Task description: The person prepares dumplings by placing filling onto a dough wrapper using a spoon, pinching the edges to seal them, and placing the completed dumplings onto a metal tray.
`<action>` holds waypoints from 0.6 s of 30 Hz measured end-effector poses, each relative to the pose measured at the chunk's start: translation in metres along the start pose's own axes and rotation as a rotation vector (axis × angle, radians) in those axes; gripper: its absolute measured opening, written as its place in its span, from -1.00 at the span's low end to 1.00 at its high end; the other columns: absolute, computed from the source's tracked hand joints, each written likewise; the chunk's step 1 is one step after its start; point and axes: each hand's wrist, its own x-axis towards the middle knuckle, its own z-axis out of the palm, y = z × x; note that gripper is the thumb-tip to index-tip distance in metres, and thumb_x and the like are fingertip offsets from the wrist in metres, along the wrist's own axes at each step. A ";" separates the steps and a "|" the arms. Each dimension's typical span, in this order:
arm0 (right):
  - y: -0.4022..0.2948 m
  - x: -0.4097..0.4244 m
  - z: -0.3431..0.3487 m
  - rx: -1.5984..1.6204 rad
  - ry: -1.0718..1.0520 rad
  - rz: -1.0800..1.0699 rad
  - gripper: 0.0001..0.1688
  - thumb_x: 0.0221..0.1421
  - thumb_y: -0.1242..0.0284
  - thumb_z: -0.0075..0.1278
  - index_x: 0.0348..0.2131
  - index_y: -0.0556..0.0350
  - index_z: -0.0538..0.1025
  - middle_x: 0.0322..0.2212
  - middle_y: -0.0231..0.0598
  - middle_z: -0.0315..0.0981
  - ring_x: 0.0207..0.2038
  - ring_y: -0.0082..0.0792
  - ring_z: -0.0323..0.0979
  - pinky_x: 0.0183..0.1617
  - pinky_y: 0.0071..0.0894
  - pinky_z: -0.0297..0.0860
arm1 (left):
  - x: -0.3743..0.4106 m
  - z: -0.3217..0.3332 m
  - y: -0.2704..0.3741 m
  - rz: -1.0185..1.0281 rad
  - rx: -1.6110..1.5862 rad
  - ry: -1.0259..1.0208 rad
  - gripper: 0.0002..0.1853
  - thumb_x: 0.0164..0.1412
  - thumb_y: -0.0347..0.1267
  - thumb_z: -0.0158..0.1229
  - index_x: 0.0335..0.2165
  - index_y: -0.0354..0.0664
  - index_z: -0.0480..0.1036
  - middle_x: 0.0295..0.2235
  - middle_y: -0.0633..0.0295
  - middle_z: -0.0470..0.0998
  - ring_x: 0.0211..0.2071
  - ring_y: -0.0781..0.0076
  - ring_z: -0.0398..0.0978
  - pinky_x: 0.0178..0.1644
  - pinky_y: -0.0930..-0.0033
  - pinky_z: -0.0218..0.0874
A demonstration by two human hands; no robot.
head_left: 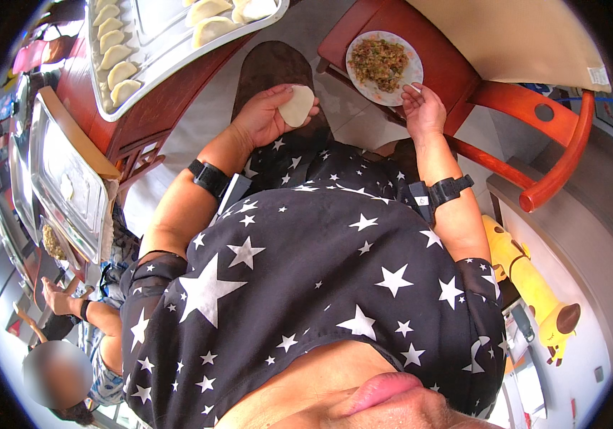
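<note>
My left hand (271,112) holds a round, pale dough wrapper (296,106) flat between thumb and fingers, above my left knee. My right hand (424,110) is at the near right rim of a white plate (356,80), its fingers curled round a slim pale utensil (415,89). Most of that utensil is hidden, so its kind is unclear. A heap of chopped filling (378,63) with green and reddish bits lies on the plate. The plate rests on the seat of a red wooden chair (338,32).
At upper left, a metal tray (177,61) carries several folded dumplings (116,55) on a red wooden table (97,120). Another metal tray (73,177) is farther left, near another person's hand (55,296). The chair's curved armrest (563,161) and a yellow plush toy (526,284) are at right.
</note>
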 end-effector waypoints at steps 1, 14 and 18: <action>-0.003 0.000 -0.002 -0.018 -0.001 -0.002 -0.72 0.19 0.46 -0.23 -0.20 0.33 0.37 -0.42 -0.01 0.50 -0.46 -0.35 0.47 -0.44 -0.53 0.42 | 0.001 0.002 0.001 0.003 -0.002 0.005 -0.64 0.32 -0.32 -0.13 -0.01 -0.33 0.26 -0.02 -0.13 0.39 -0.03 0.07 0.43 -0.01 0.13 0.34; -0.101 -0.077 0.028 -0.079 -0.187 -0.282 -0.73 0.21 0.44 -0.20 -0.27 0.31 0.43 -0.48 -0.05 0.52 -0.54 -0.39 0.49 -0.52 -0.60 0.43 | 0.075 0.101 0.015 0.102 0.045 0.014 -0.52 0.35 -0.28 -0.33 0.04 -0.48 0.17 0.02 -0.14 0.35 0.05 0.04 0.34 0.17 0.10 0.15; -0.104 -0.109 0.058 -0.210 -0.181 -0.299 -0.72 0.23 0.41 -0.23 -0.28 0.31 0.42 -0.49 -0.07 0.53 -0.55 -0.42 0.49 -0.53 -0.61 0.42 | 0.062 0.151 0.017 0.164 0.029 -0.025 -0.46 0.35 -0.18 -0.39 0.03 -0.44 0.21 0.02 -0.03 0.38 0.06 0.14 0.33 0.20 0.11 0.08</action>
